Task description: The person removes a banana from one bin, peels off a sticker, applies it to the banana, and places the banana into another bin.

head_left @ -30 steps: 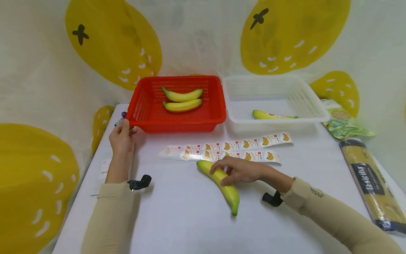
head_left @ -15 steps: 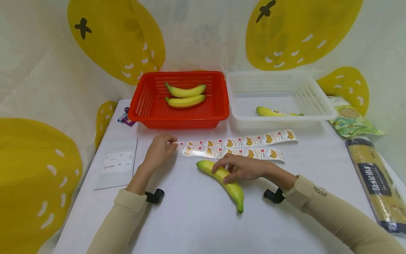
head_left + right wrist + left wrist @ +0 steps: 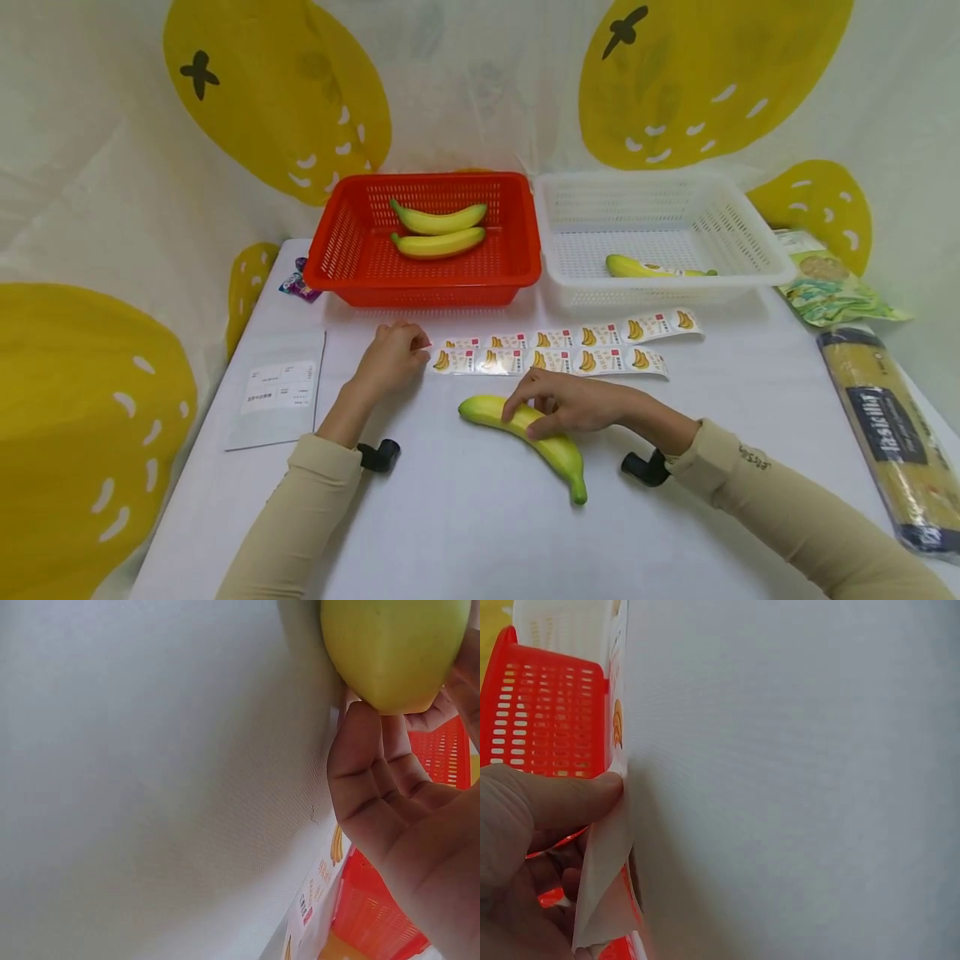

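Note:
A yellow banana with green ends (image 3: 561, 457) lies on the white table, and my right hand (image 3: 581, 402) grips it across the middle. The right wrist view shows the banana (image 3: 394, 652) close up, with curled fingers at its underside. My left hand (image 3: 390, 360) is at the left end of the front strip of banana stickers (image 3: 551, 361). In the left wrist view its thumb and fingers pinch the strip's pale backing paper (image 3: 604, 874), which hangs bent below the thumb. A second sticker strip (image 3: 558, 338) lies just behind the first.
Behind the strips stand a red basket (image 3: 435, 296) with two bananas and a white basket (image 3: 667, 287) with one stickered banana. A silver pouch (image 3: 277, 417) and small purple packets (image 3: 298, 283) lie left. To the right are a green bag (image 3: 836, 287) and a pasta pack (image 3: 888, 433).
My left hand has moved from the red basket's front left corner to the sticker strip's left end and pinched it. The banana has turned slightly under my right hand.

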Demonstrator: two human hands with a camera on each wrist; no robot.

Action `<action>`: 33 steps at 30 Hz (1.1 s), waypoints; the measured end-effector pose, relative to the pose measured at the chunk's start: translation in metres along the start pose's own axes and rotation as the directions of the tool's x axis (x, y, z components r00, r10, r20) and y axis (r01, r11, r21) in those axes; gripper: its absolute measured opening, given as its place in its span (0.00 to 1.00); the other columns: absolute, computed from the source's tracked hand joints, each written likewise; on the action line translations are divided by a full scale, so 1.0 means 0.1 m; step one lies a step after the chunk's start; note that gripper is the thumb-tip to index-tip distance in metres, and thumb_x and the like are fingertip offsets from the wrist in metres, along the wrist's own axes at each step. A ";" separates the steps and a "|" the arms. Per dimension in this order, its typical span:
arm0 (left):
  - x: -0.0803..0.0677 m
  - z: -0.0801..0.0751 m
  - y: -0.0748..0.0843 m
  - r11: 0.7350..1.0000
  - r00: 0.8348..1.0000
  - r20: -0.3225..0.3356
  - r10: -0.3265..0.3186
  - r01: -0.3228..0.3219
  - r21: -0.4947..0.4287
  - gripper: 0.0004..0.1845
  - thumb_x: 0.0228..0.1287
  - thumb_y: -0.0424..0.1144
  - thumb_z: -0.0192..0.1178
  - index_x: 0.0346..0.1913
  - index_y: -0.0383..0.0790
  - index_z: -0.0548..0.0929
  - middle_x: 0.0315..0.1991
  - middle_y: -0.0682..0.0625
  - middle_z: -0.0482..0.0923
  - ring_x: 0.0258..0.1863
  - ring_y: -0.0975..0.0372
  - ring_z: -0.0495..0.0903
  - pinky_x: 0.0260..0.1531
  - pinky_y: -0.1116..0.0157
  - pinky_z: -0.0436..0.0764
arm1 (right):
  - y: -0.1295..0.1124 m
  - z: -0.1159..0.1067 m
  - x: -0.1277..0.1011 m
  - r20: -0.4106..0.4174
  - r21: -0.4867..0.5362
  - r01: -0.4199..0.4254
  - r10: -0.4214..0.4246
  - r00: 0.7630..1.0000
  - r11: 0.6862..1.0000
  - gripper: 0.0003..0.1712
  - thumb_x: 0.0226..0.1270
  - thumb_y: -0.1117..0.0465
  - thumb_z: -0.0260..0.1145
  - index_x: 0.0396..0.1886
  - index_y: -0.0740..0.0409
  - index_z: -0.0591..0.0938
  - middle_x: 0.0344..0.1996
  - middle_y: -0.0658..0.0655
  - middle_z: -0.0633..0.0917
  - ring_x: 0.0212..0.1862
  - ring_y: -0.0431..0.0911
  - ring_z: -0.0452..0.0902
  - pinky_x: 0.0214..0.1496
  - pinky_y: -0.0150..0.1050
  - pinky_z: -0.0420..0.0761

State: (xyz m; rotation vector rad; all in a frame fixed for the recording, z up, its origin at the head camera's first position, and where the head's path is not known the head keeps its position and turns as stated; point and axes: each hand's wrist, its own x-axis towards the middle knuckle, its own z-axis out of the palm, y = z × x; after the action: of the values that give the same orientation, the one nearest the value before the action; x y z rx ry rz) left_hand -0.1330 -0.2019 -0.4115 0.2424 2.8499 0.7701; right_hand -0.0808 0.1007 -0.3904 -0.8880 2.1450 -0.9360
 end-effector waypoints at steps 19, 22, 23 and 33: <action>-0.04 -0.03 0.06 0.988 0.980 -0.137 0.144 -0.151 -0.042 0.06 0.69 0.34 0.64 0.41 0.36 0.89 0.38 0.44 0.87 0.42 0.52 0.80 0.54 0.52 0.76 | -0.03 0.00 -0.01 -0.016 0.031 -0.004 0.004 1.000 1.000 0.16 0.68 0.57 0.71 0.55 0.41 0.85 0.50 0.52 0.78 0.51 0.48 0.72 0.53 0.40 0.77; -0.06 -0.05 0.09 0.982 0.974 -0.148 0.174 -0.182 -0.044 0.07 0.69 0.35 0.64 0.41 0.36 0.89 0.39 0.43 0.88 0.42 0.52 0.81 0.57 0.51 0.75 | -0.04 -0.03 0.01 -0.047 0.040 -0.002 0.004 0.999 0.999 0.16 0.69 0.55 0.70 0.56 0.44 0.85 0.53 0.53 0.80 0.53 0.47 0.75 0.56 0.42 0.79; -0.06 -0.05 0.10 0.981 0.972 -0.149 0.182 -0.190 -0.046 0.07 0.70 0.35 0.64 0.41 0.35 0.89 0.39 0.43 0.88 0.43 0.51 0.81 0.58 0.51 0.75 | -0.04 -0.04 0.02 -0.069 0.041 0.001 0.002 0.998 0.999 0.16 0.69 0.55 0.70 0.56 0.45 0.85 0.53 0.53 0.81 0.53 0.47 0.76 0.57 0.42 0.80; -0.12 -0.09 0.22 0.971 0.963 -0.148 0.224 -0.234 -0.053 0.08 0.71 0.37 0.64 0.42 0.36 0.89 0.42 0.43 0.87 0.48 0.50 0.79 0.60 0.50 0.73 | -0.21 -0.30 0.29 -0.372 0.005 0.097 -0.088 0.924 0.995 0.12 0.71 0.62 0.67 0.50 0.61 0.85 0.43 0.56 0.88 0.43 0.46 0.81 0.51 0.40 0.82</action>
State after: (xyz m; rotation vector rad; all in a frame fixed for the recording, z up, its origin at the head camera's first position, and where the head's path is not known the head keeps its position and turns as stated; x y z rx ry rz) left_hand -0.1204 -0.1900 -0.3911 0.5365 2.9535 0.9654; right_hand -0.1129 0.0789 -0.3655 -0.8596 2.4177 -1.2594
